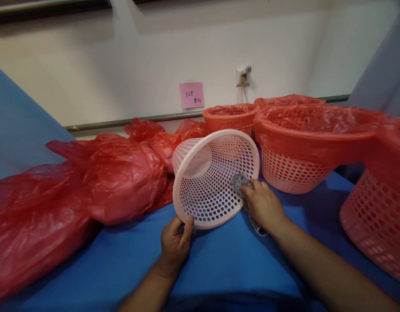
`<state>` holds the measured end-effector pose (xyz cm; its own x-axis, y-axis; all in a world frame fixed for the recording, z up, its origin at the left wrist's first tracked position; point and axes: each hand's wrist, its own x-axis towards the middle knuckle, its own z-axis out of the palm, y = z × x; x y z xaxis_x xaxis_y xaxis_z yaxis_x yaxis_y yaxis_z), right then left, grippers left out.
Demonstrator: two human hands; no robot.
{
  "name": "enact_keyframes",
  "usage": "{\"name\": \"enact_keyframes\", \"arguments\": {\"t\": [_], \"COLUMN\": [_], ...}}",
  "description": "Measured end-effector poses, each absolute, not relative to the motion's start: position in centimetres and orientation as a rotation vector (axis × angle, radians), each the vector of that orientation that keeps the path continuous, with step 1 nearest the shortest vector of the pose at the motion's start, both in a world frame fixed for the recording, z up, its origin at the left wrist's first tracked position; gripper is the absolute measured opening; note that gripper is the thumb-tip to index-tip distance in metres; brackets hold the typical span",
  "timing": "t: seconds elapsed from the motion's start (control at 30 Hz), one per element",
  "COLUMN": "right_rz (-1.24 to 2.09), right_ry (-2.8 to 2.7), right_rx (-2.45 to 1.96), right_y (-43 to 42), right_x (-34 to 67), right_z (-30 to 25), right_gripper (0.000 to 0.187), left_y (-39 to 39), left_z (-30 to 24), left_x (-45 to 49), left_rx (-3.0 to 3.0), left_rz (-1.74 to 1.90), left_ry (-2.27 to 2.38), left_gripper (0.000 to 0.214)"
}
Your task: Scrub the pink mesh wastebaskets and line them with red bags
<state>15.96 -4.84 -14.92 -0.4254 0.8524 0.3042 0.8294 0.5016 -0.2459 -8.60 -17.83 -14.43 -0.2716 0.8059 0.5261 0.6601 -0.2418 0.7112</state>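
A pale pink perforated plastic basket (216, 212) lies tilted on its side on the blue-covered table, its mouth turned toward me. My left hand (176, 240) pinches the lower left of its rim between thumb and fingers. At the right side of the mouth, my right hand (263, 203) grips a grey speckled cloth (240, 184). Part of the cloth presses against the inside wall near the rim, and the rest hangs below the hand outside the basket. The palm side of my right hand is hidden.
Red plastic bags (121, 177) with rounded contents fill the left. Pink baskets lined with red bags (297, 167) stand at the right and behind. A pink note (191, 95) and a socket with a plug (243, 78) are on the wall. Blue cloth (226, 260) covers the table.
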Motion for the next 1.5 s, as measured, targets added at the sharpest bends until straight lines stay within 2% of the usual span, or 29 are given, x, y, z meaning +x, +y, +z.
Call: {"name": "enact_keyframes", "arguments": {"t": [0.1, 0.3, 0.4, 0.5, 0.63, 0.7, 0.8, 0.97, 1.1, 1.2, 1.37, 1.43, 1.5], "right_rz": [0.200, 0.818, 1.009, 0.885, 0.294, 0.127, 0.192, 0.601, 0.815, 0.682, 0.114, 0.150, 0.323], "right_ry": [-2.382, -2.301, -2.258, -2.389, -2.437, -2.395, -2.429, -2.424, -2.396, -2.504, -2.412, -2.375, -2.408], "right_rx": [-1.278, -0.675, -0.500, -0.642, -1.265, -1.415, -1.302, -0.786, -0.579, -0.740, -1.426, -1.393, -1.204], "right_y": [-5.1, -6.8, -7.2, -6.4, -5.0, -4.9, -5.6, -6.7, -6.8, -6.3, -5.0, -4.9, -5.4], "right_x": [15.6, 13.6, 13.3, 14.3, 16.2, 16.4, 15.7, 14.4, 14.3, 15.1, 17.1, 17.2, 16.7], "right_z": [-15.4, -16.2, -15.9, -15.4, -14.8, -14.6, -14.8, -15.8, -15.8, -15.1, -14.2, -14.4, -15.0], "right_gripper": [0.046, 0.046, 0.048, 0.049, 0.048, 0.047, 0.045, 0.046, 0.053, 0.050, 0.047, 0.045, 0.044], "left_y": [-17.7, -16.9, -17.0, -17.5, -18.1, -18.1, -17.7, -16.7, -16.8, -17.3, -17.7, -17.6, -17.2], "left_z": [-14.4, -15.2, -15.3, -15.3, -15.4, -15.4, -15.4, -15.6, -15.6, -15.5, -15.8, -15.8, -15.7], "left_x": [-8.5, -7.6, -7.8, -8.3, -8.8, -8.8, -8.7, -8.0, -8.0, -8.4, -8.9, -8.9, -8.7], "left_rx": [1.761, 1.800, 1.836, 1.842, 1.700, 1.646, 1.675, 1.800, 1.829, 1.850, 1.676, 1.664, 1.714], "left_rz": [1.515, 1.105, 1.114, 1.283, 1.519, 1.586, 1.528, 1.139, 1.207, 1.314, 1.593, 1.621, 1.517], "left_ry": [1.802, 1.600, 1.579, 1.637, 1.729, 1.744, 1.738, 1.639, 1.609, 1.643, 1.741, 1.745, 1.730], "left_gripper": [0.030, 0.024, 0.024, 0.022, 0.026, 0.025, 0.026, 0.023, 0.022, 0.018, 0.017, 0.017, 0.018]}}
